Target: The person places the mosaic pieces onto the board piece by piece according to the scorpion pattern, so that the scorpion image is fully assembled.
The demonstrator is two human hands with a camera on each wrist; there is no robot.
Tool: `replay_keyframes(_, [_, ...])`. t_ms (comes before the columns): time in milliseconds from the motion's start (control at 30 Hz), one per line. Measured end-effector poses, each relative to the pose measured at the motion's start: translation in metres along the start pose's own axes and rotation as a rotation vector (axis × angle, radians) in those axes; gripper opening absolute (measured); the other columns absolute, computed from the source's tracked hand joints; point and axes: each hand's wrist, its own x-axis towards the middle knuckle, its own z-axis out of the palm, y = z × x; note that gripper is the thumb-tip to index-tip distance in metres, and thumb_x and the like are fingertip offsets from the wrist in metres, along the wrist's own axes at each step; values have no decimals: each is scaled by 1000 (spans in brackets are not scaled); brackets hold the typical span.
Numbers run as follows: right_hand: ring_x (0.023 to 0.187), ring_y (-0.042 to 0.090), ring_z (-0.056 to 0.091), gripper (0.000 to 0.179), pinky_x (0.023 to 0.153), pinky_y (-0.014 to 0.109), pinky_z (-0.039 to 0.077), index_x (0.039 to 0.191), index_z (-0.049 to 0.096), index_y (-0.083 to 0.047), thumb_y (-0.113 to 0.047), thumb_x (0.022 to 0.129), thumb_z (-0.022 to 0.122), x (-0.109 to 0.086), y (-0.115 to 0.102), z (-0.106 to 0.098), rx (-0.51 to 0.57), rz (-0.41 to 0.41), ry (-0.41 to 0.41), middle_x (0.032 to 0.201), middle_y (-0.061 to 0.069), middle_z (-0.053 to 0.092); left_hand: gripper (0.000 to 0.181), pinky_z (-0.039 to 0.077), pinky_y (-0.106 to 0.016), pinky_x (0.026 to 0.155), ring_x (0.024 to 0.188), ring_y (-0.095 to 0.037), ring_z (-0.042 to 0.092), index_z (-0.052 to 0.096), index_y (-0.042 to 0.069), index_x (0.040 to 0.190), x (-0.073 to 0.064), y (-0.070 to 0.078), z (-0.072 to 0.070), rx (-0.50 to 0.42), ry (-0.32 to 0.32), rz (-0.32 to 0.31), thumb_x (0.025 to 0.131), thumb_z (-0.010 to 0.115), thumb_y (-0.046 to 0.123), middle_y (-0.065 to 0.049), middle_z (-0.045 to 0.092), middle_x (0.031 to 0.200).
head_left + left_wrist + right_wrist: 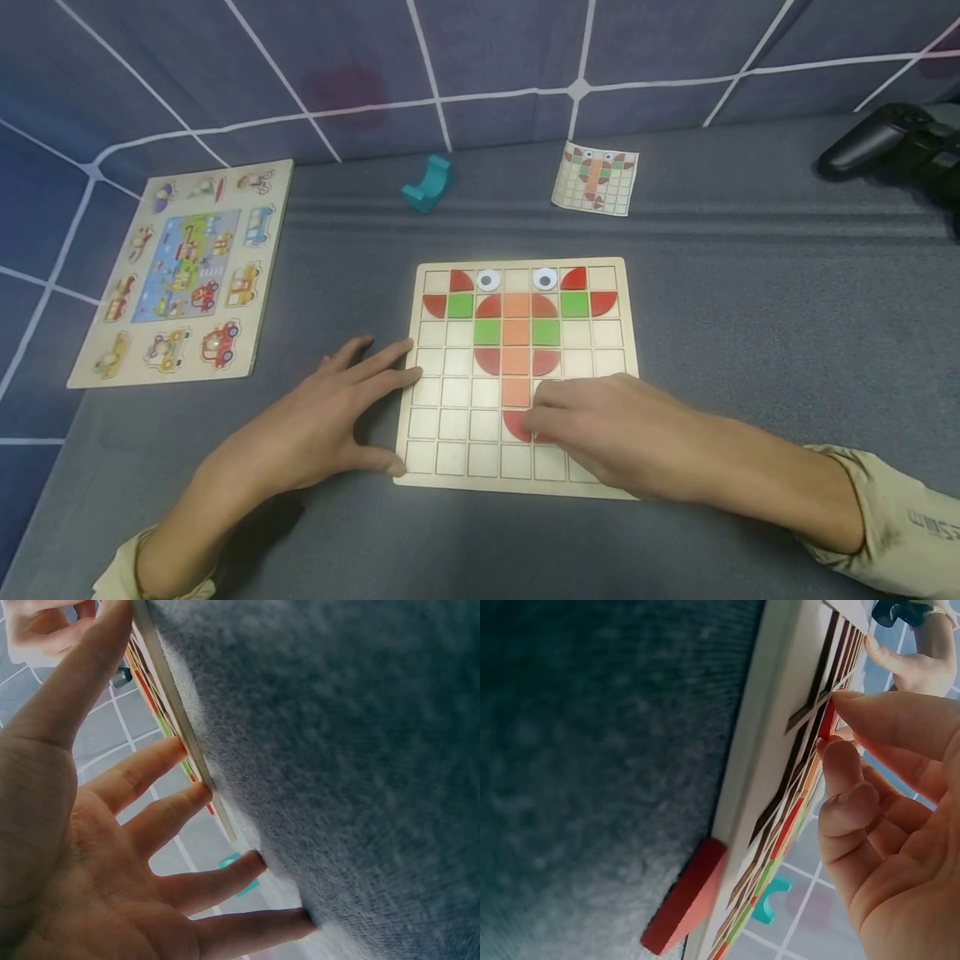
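A wooden grid board [453,425] lies on the table, with red quarter-round, green square and orange square tiles and two googly-eye discs set in its cells. My right hand [622,429] is over its lower middle, thumb and forefinger pinching a red quarter-round tile [829,718] low at the grid. Just left of those fingers sits another red tile [516,425]. With fingers spread, my left hand [318,425] touches the board's left edge with thumb and fingertips. A loose red tile [686,896] leans against the board's edge, hidden from the head view.
Behind the board lie a small pattern card [596,179] and a teal curved block [429,183]. A vehicle knob puzzle [183,275] is at the left, a black game controller [892,150] at the far right. A tile-patterned backdrop [510,58] rises behind.
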Motion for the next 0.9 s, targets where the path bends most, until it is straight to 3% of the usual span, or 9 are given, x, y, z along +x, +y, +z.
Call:
replay_keyframes(600, [72,4,49,17,57,18,45,105,72,-17,-9,89,71,0,-1,1,-28,0,-2,86,-9,58,92,26,-75,100,141,-49,25,53,21,144,-1,0,1,0,14,11,66,83,61,-3,32,159])
replay_keyframes(900, [71,4,48,17,56,17,44,105,72,-16,-11,89,72,0,-2,1,-47,3,3,86,-8,58,93,25,-75,101,141,-48,24,54,21,144,0,1,0,-1,2,-16,64,85,59,-3,32,159])
